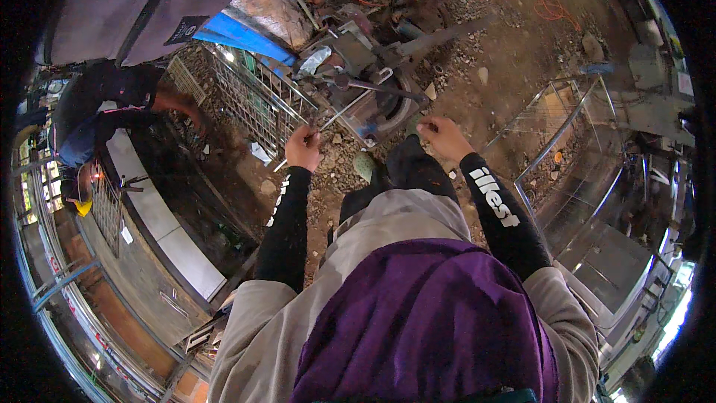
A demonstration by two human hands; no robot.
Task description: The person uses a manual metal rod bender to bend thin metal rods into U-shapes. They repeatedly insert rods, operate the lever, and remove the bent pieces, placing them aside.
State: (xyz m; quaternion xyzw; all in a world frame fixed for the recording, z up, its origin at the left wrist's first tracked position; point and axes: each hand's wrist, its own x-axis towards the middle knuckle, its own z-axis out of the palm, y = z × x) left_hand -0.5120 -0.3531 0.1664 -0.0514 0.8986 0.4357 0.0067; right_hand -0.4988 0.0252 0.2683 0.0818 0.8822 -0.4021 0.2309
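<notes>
My left hand (303,149) is closed round a thin pale metal rod (343,112), which slants up and to the right toward a dirty metal machine. The machine (362,56) stands on the ground in front of me and looks like a cut-off saw, with a dark lever (384,89) and a rounded guard. The rod's other end sticks out below my left hand. To the right of the machine is my right hand (441,139), its fingers curled and pinched together; whatever may be between them is hidden. It appears apart from the machine.
Welded metal grilles (257,93) lean left of the machine, beside a blue sheet (250,36). Another person (104,104) bends over a long bench (160,216) at the left. A metal-framed rack (570,142) stands right. Orange cable (552,7) lies on the stony ground.
</notes>
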